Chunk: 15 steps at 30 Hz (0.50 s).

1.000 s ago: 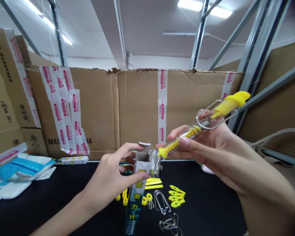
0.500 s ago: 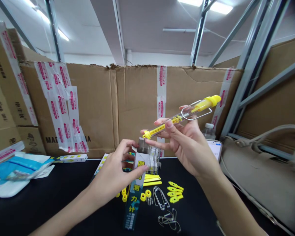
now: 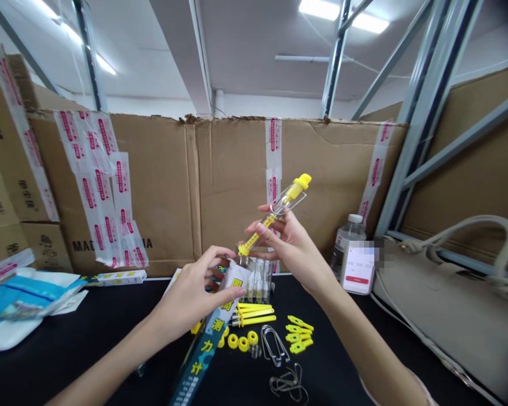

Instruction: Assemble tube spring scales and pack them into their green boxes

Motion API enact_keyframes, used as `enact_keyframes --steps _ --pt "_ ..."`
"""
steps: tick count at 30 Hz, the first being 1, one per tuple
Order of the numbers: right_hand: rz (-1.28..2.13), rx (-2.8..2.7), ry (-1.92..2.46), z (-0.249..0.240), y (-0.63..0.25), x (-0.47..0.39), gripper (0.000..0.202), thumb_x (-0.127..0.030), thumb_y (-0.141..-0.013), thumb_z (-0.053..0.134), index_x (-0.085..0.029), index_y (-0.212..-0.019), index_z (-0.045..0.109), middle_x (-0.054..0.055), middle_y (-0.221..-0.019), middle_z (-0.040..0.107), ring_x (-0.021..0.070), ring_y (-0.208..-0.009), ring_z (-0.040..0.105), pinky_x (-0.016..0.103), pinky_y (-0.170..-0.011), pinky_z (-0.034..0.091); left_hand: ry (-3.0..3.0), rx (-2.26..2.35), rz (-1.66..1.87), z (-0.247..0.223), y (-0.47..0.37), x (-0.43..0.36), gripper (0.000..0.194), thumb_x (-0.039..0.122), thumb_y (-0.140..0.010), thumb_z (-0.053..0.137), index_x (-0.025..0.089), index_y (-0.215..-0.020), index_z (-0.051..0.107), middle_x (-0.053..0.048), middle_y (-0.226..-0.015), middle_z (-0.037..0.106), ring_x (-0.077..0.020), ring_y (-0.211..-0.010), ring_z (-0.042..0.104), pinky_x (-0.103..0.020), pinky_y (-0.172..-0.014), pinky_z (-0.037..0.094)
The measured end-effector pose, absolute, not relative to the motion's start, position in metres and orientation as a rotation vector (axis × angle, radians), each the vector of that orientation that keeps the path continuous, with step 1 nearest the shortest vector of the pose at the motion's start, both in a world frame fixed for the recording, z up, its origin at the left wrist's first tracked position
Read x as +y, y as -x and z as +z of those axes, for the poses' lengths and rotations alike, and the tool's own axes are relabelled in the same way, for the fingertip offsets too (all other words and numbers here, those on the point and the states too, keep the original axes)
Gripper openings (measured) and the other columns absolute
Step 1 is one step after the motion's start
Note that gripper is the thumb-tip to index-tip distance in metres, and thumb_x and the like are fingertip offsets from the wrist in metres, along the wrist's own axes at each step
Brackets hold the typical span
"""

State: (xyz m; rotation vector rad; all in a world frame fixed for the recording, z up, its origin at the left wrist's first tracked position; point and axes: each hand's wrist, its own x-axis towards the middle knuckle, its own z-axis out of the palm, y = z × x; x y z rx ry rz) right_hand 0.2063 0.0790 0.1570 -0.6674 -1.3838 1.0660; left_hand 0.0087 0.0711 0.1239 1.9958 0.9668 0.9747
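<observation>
My right hand (image 3: pixel 294 245) pinches a clear tubular spring scale (image 3: pixel 271 220) with a yellow cap, a yellow marked strip and a wire loop near its top. The scale slants down to the left, its lower end at the mouth of a narrow printed box (image 3: pixel 214 332). Around that box, close to its open top, my left hand (image 3: pixel 198 287) is closed, thumb on the front face. Whether the scale's hook is inside the box I cannot tell. Below the hands lie yellow strips (image 3: pixel 256 314), yellow rings (image 3: pixel 232 341) and wire loops (image 3: pixel 274 345).
Yellow flat tabs (image 3: pixel 300 334) and wire hooks (image 3: pixel 288 384) lie on the black table. Clear tubes (image 3: pixel 260 282) stand behind the hands. At the right are a bottle (image 3: pixel 349 237), a phone (image 3: pixel 358 268) and a beige bag (image 3: pixel 444 304); at left, a blue-white packet (image 3: pixel 25 299).
The spring scale has come down and left, tilting steeper, its lower end now at the box mouth. My left hand has tipped the box so its bottom swings left.
</observation>
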Motion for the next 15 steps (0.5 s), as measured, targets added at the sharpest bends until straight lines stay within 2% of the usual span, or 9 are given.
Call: enact_keyframes --steps 6,11,15 --pt "1.165 -1.377 0.773 0.141 -0.203 0.095 0.049 -0.034 -0.073 0.079 -0.024 -0.107 0.046 0.006 -0.092 0.07 0.0262 -0.092 0.072 0.043 -0.082 0.06 -1.974 0.92 0.978 0.115 -0.004 0.086 0.041 0.035 -0.082 0.069 0.022 -0.117 0.052 -0.008 -0.113 0.067 -0.0221 -0.094 0.066 -0.041 -0.086 0.054" --pt "1.224 -1.322 0.786 0.126 -0.199 0.109 0.049 -0.037 -0.066 0.085 -0.022 -0.095 0.048 0.006 -0.096 0.067 0.0257 -0.095 0.071 0.044 -0.086 0.06 -1.983 0.928 0.921 0.104 0.004 0.104 0.043 0.037 -0.083 0.066 0.02 -0.12 0.052 -0.011 -0.116 0.066 -0.0229 -0.096 0.066 -0.042 -0.088 0.052" --pt "1.238 -1.278 0.773 0.12 -0.196 0.116 0.04 -0.052 -0.078 0.074 -0.021 -0.089 0.052 0.005 -0.092 0.062 0.0253 -0.093 0.07 0.044 -0.081 0.062 -1.939 0.922 0.899 0.102 0.009 0.112 0.05 0.038 -0.081 0.068 0.019 -0.123 0.05 -0.012 -0.119 0.067 -0.0219 -0.093 0.068 -0.039 -0.084 0.054"
